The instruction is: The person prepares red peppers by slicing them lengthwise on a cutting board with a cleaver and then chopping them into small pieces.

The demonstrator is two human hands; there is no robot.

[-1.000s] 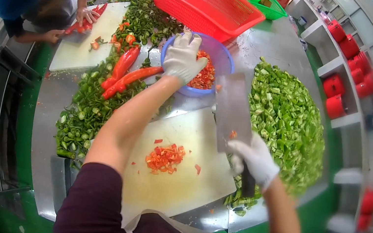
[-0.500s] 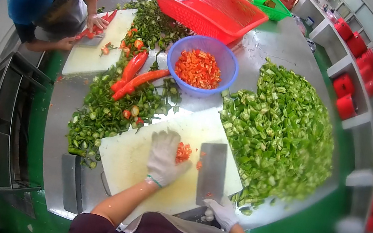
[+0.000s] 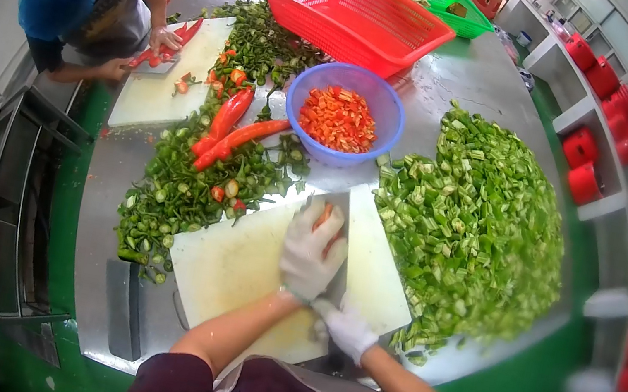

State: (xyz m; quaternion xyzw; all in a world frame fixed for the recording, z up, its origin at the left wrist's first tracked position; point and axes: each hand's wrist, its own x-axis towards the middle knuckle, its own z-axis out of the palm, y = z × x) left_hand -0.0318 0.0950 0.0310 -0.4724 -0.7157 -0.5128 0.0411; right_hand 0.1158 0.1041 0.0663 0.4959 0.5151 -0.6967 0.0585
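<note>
My left hand (image 3: 310,254), in a white glove, is closed over chopped red chili (image 3: 324,216) and presses it against the cleaver's blade. Red bits show between the fingers. My right hand (image 3: 347,330), also gloved, grips the cleaver (image 3: 338,284) by its handle, which is mostly hidden. The blade lies over the white cutting board (image 3: 234,266), partly covered by my left hand. Beyond the board stands a blue-purple plastic bowl (image 3: 295,113) of chopped red chili. Two whole red chilies (image 3: 240,141) rest on a pile of green pepper stem ends (image 3: 179,197) to the left.
A large heap of chopped green peppers (image 3: 475,233) covers the right side of the steel table. Behind the bowl sit a red basket (image 3: 345,21) and a green basket (image 3: 466,23). Another knife (image 3: 122,309) lies front left. A co-worker (image 3: 99,7) cuts red chilies at far left.
The cleaver has slid left and forward under the chopped chili. My left hand has moved right and up, from beside the pieces to over them on the blade.
</note>
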